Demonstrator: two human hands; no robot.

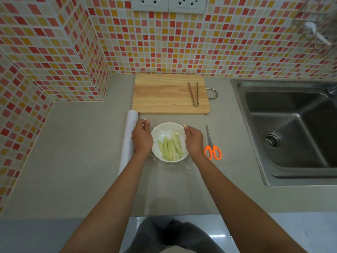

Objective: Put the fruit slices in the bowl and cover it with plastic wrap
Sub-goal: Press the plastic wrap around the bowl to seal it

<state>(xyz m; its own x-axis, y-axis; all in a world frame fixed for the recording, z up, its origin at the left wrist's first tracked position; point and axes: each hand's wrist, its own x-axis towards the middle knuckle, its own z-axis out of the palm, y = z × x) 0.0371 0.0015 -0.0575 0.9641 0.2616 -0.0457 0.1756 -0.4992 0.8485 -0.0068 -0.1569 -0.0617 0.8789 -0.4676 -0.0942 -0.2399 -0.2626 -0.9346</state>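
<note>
Left hand (142, 136) and right hand (194, 138) each pinch the plastic wrap (171, 127) in curled fingers, stretching it over the bowl (160, 132) of fruit slices (170, 147) to seal.

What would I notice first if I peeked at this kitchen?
Probably the white bowl of pale green fruit slices mid-counter, with the left hand and right hand pinching plastic wrap over it. Then the bright orange scissors to its right, and the red-and-yellow mosaic wall behind.

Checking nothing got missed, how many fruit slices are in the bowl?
About 6 pale green fruit slices, side by side in the white round bowl under clear plastic wrap; overlap may hide more.
</note>
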